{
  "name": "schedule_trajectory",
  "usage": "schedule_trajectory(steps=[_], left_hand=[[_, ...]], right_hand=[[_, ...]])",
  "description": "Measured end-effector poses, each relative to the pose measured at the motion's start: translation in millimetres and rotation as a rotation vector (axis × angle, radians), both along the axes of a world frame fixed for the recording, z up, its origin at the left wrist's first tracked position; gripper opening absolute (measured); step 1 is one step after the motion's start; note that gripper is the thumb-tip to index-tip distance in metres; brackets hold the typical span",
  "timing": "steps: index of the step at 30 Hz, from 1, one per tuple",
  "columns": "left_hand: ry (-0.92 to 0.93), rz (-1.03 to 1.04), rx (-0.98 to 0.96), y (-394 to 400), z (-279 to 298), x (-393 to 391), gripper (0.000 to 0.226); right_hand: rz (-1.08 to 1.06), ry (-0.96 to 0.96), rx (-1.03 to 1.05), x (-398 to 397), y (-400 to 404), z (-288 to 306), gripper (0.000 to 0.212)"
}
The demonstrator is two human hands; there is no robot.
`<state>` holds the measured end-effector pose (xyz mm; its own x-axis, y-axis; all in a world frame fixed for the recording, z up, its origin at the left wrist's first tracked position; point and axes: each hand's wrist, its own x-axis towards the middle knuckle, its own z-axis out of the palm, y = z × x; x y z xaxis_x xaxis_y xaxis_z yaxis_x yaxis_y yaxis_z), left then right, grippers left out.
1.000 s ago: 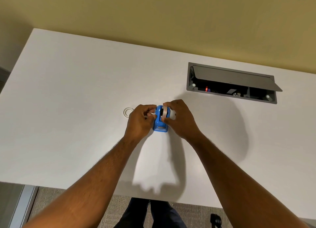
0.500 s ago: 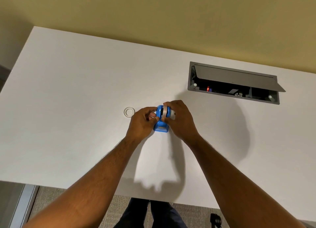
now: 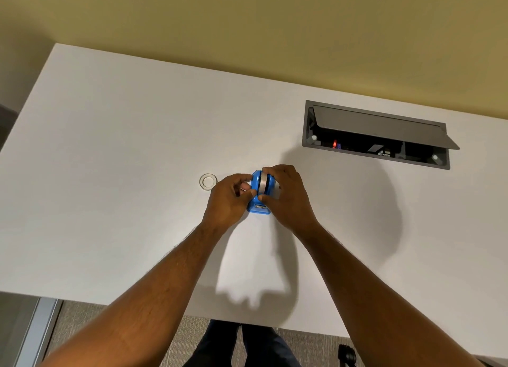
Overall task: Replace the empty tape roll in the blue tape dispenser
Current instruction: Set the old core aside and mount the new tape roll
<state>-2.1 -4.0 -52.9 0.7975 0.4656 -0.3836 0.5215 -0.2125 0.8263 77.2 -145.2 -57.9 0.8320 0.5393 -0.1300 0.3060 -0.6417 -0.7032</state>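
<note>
Where both forearms meet: small blue plastic tape dispenser (image 3: 260,193), on the white table (image 3: 110,174), pinched between both hands.
Left hand (image 3: 229,199): closed on the dispenser's left side.
Right hand (image 3: 286,196): closed on its right side, fingertips over the grey-banded tape roll (image 3: 264,183) seated inside.
Left of the hands: clear empty tape ring (image 3: 208,181), flat, apart.
Far right: open grey cable hatch (image 3: 376,135).

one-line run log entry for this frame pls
left hand: grips small blue plastic tape dispenser | right hand: on tape roll seated in it | empty clear ring core: on white table, left
</note>
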Motion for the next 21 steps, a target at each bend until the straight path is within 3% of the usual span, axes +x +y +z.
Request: schedule_trajectory(steps=[9,18,21], left_hand=[[-0.025,0.11,0.025,-8.7,1.6,-4.9,0.011],[0.044,0.07,-0.025,-15.6,3.8,-6.1,0.016],[0.021,0.058,-0.066,-16.5,1.7,-5.6,0.027]], right_hand=[[0.009,-0.061,0.038,-18.6,-9.7,7.0,0.056],[-0.003,-0.07,0.03,-23.8,-11.2,7.2,0.055],[-0.003,-0.079,0.033,-23.8,-10.5,6.7,0.054]])
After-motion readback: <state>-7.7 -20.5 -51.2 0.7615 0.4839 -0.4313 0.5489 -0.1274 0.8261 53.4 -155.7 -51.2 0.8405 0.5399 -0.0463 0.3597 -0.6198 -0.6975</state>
